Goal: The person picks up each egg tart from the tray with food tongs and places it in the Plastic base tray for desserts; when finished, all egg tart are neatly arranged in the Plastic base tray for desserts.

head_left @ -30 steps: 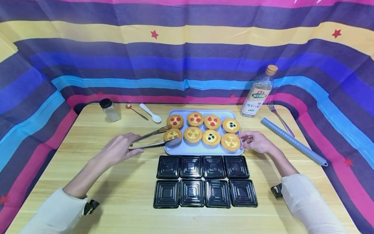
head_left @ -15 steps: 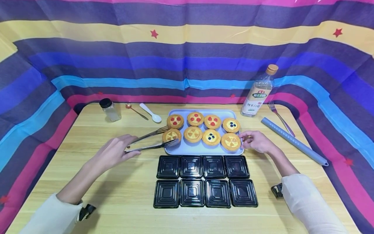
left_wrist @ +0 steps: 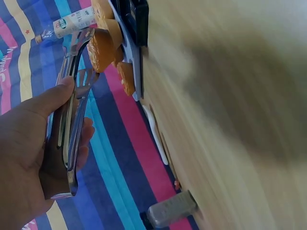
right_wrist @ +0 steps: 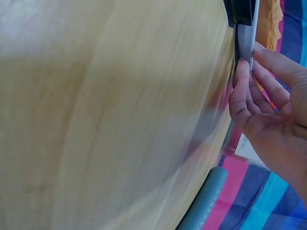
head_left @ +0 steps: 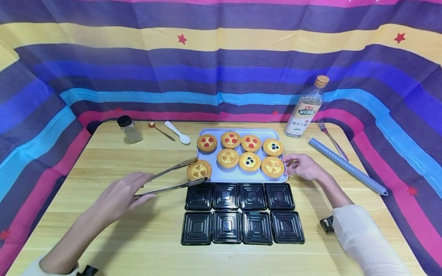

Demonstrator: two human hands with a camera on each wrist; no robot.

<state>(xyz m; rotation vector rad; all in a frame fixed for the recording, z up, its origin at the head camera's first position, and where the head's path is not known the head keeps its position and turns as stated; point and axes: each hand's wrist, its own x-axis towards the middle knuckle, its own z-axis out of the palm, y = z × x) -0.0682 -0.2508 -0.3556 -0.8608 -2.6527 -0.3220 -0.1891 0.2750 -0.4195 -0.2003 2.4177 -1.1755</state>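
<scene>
The left hand is gripping metal tongs, whose long axis is running rightward and slightly away from the person, tips pointing toward a pale tray. A round tart with wedge-patterned topping is sitting between those tips, ahead and to the right of the gripping fingers, overlapping the tray's near left corner from above. Seven other tarts are lying farther right. The right hand is pinching the tray's right edge.
</scene>
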